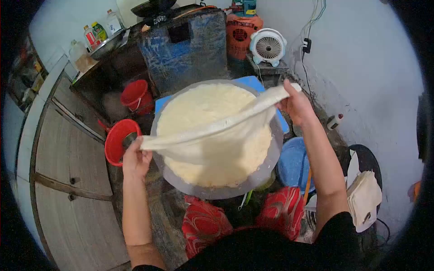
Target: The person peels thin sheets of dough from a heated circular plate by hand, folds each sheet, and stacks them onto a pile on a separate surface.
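Over the big round pan (212, 193), that pale sheet (217, 126) runs kinda diagonally, nearer end pinched in the left hand (137, 159), farther end pinched in the right hand (298, 107).

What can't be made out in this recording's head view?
- Head view: part of the pale filling in the wide round pan, behind the pale sheet.
- Head view: some left-hand and right-hand fingertips, hidden by the grip.
- Head view: the wok's top, cut off by the edge.
- Head view: bottle labels, too small.
- Head view: the blue basin's right side, behind the right forearm.
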